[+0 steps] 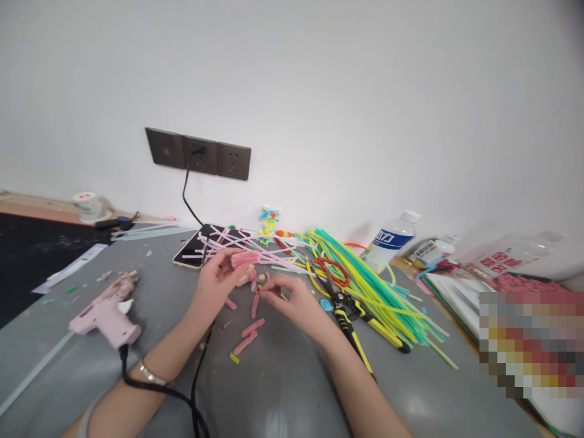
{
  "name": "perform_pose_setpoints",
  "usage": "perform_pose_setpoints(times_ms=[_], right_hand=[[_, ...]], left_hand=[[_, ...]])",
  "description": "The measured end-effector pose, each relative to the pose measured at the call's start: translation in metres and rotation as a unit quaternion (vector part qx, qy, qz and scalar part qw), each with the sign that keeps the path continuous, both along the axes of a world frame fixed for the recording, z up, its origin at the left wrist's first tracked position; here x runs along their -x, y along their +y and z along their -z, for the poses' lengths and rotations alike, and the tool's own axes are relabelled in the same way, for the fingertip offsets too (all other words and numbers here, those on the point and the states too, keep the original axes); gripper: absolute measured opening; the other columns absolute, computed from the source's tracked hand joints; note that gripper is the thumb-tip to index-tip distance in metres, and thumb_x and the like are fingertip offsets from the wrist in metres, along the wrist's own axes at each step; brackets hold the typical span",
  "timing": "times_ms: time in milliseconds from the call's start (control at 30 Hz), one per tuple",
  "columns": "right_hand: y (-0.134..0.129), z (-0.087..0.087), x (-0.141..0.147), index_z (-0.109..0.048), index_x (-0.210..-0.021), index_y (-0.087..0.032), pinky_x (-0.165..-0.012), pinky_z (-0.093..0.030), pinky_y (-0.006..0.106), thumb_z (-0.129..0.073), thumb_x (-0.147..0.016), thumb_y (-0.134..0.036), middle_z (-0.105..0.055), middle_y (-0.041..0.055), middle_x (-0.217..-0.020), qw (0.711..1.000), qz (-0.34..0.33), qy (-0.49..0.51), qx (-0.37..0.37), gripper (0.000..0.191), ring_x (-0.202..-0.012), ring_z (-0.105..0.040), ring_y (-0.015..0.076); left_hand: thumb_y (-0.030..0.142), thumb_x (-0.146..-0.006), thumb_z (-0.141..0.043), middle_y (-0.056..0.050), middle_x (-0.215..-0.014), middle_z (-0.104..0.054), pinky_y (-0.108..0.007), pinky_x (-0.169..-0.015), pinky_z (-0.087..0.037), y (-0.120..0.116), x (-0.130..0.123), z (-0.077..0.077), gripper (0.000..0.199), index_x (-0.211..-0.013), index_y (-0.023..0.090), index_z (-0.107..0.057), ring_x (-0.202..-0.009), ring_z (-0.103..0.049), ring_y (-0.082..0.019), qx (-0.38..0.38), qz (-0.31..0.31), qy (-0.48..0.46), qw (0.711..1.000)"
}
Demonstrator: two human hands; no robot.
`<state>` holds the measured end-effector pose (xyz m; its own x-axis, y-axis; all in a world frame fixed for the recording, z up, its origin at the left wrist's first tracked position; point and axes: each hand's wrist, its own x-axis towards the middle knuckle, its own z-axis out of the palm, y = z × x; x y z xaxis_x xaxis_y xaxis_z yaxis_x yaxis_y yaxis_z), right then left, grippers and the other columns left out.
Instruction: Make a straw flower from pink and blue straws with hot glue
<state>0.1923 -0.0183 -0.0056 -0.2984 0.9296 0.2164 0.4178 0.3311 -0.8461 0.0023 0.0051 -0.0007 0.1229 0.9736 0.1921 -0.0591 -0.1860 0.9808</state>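
Note:
My left hand (224, 277) has its fingers closed round a bundle of short pink fuzzy pieces (245, 258), held above the grey table (283, 395). Just to its right, my right hand (287, 298) is pinched near small pink and yellow bits; anything between its fingertips is too small to make out. Below the hands lie several loose short pink pieces (253, 328) and one short yellow piece (234, 359). Behind my left hand, pale pink stems (223, 240) lie spread across a dark phone (189, 248).
A pink glue gun (112, 319) with a black cable lies at left. Yellow and green stems (378, 286), yellow-black pliers (347, 331) and red-handled scissors (333, 271) lie at right. A bottle (387, 240), papers (456, 304) and a white cup (91, 207) stand farther out.

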Motion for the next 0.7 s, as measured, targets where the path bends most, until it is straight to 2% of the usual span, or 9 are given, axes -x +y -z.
perform_pose_setpoints(times_ms=[100,167,367,433,567,700], right_hand=[[-0.0040,0.0040,0.0033,-0.074,-0.085,-0.022,-0.081,-0.039,0.033,-0.061,-0.084,-0.007,-0.068,0.0021,-0.087,0.994,-0.018,-0.101,-0.047,0.019,-0.085,-0.059,0.0181],[-0.0055,0.0054,0.0050,-0.074,-0.088,-0.024,-0.086,-0.034,0.037,-0.063,-0.084,-0.005,-0.068,0.0024,-0.093,0.984,-0.018,-0.161,-0.068,0.023,-0.092,-0.059,0.0197],[-0.0059,0.0064,0.0078,-0.074,-0.084,-0.025,-0.083,-0.032,0.036,-0.077,-0.079,-0.020,-0.066,0.0024,-0.096,0.967,-0.038,-0.241,-0.068,0.008,-0.097,-0.056,0.0224],[-0.0063,0.0071,0.0084,-0.072,-0.080,-0.023,-0.081,-0.033,0.036,-0.078,-0.079,-0.023,-0.065,0.0026,-0.093,0.963,-0.036,-0.255,-0.080,0.006,-0.094,-0.055,0.0218],[-0.0071,0.0068,0.0074,-0.067,-0.075,-0.019,-0.080,-0.035,0.034,-0.073,-0.083,-0.019,-0.066,0.0032,-0.088,0.968,-0.034,-0.232,-0.092,0.010,-0.090,-0.056,0.0208],[-0.0044,0.0049,0.0025,-0.064,-0.077,-0.019,-0.065,-0.038,0.026,-0.065,-0.083,-0.014,-0.063,-0.0007,-0.074,0.996,-0.017,-0.088,-0.001,0.008,-0.071,-0.055,0.0148]], left_hand=[[0.034,-0.084,-0.066,-0.008,-0.111,-0.072,-0.018,-0.049,-0.054,0.0011,-0.0002,0.0007,0.029,-0.109,0.019,-0.063,-0.094,-0.070,-0.022,-0.022,-0.016,-0.003,1.000],[0.034,-0.083,-0.066,-0.009,-0.111,-0.072,-0.020,-0.055,-0.056,0.0013,-0.0005,0.0004,0.030,-0.109,0.018,-0.063,-0.096,-0.070,-0.023,-0.020,-0.016,-0.003,1.000],[0.034,-0.083,-0.066,-0.009,-0.110,-0.073,-0.023,-0.058,-0.059,0.0017,0.0001,0.0011,0.032,-0.110,0.017,-0.063,-0.089,-0.071,-0.021,-0.012,0.003,0.007,1.000],[0.034,-0.083,-0.065,-0.010,-0.109,-0.072,-0.020,-0.053,-0.058,0.0018,0.0005,0.0024,0.032,-0.109,0.016,-0.063,-0.090,-0.071,-0.022,-0.012,0.004,0.012,1.000],[0.037,-0.081,-0.066,-0.008,-0.107,-0.071,-0.017,-0.033,-0.050,0.0007,0.0006,0.0030,0.036,-0.112,0.019,-0.061,-0.086,-0.071,-0.024,0.017,0.011,0.031,0.999],[0.039,-0.079,-0.067,-0.008,-0.106,-0.071,-0.018,-0.027,-0.048,-0.0007,0.0004,0.0001,0.039,-0.113,0.020,-0.060,-0.084,-0.071,-0.026,0.039,0.010,0.038,0.998]])
